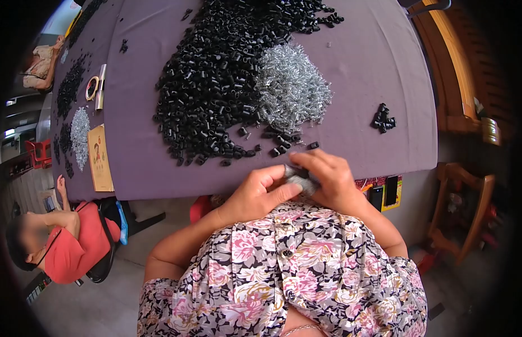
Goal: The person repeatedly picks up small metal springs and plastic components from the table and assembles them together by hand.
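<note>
Just off the table's front edge, my left hand [258, 194] is closed on a grey, cloth-like piece [303, 183]. Fingers of my right hand [333, 178] close on the same piece from the other side. Whether a small part sits between the fingertips is hidden. Beyond my hands lies a large heap of short black plastic tubes [210, 95]. Against its right side rests a pile of small metal springs [294, 90]. A few loose black pieces [280, 147] lie close to my right fingertips. Further right is a small cluster of black parts [383, 119].
A purple-grey cloth covers the table [379, 67]. On the left stand a tape roll [92, 88], a booklet [99, 159] and another spring pile [80, 135]. A person in a red top [75, 241] sits there. A wooden chair [463, 213] is at right.
</note>
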Demonstrator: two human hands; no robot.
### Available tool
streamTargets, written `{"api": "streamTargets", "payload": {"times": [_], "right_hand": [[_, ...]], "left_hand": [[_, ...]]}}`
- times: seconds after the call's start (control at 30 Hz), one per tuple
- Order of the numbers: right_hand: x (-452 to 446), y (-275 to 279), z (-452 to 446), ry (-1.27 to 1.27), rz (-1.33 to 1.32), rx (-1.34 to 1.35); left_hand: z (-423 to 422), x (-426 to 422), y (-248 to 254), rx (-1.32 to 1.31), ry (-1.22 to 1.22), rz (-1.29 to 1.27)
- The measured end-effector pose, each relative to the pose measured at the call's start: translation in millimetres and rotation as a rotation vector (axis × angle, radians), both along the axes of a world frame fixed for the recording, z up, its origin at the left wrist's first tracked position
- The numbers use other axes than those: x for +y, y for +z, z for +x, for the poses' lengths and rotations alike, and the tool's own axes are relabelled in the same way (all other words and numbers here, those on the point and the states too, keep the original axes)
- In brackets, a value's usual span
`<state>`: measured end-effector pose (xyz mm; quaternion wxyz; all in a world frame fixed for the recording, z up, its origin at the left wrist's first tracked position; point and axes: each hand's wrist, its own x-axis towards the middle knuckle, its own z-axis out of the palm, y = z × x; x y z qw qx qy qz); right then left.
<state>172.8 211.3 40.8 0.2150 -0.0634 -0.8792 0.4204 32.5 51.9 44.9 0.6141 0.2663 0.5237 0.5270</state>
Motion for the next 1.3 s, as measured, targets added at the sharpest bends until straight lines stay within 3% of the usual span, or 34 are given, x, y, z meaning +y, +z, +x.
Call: {"api": "streamTargets", "payload": {"times": [0.07,0.17,0.23,0.43,0.57,0.77,0.87,1.2,1.3], "right_hand": [[15.6,-2.5,7.9,-0.141,0.027,0.001],[45.8,-9.6,19.1,-0.412,0.122,0.008],[64.3,-7.7,30.0,-0.566,0.119,-0.148],[86.1,-15.1,43.7,-0.746,0.187,-0.209],[73.3,-11.7,37.8,-0.698,0.147,-0.155],[33.6,-13.4,11.9,-0.27,0.014,-0.06],[24.8,-14.8,-5.9,-0.149,0.207,-0.039],[25.2,-14.1,-16.8,-0.147,0.292,-0.13],[30.7,-15.4,-11.5,-0.23,0.129,-0.015]], "left_hand": [[-8.2,0.5,-0.5,-0.003,0.057,-0.032],[-18.2,-6.5,-0.9,0.268,0.19,-0.022],[-19.2,-7.6,-1.9,0.457,0.247,-0.02],[-22.5,-1.3,-11.6,1.164,0.154,0.139],[-22.6,14.2,-14.1,1.393,0.129,0.294],[-29.0,12.7,-12.4,1.466,0.08,0.283],[-29.8,5.3,-10.4,1.469,0.076,0.257],[-30.1,0.7,-10.1,1.43,0.07,0.238],[-30.6,0.8,-11.4,1.436,0.062,0.239]]}}
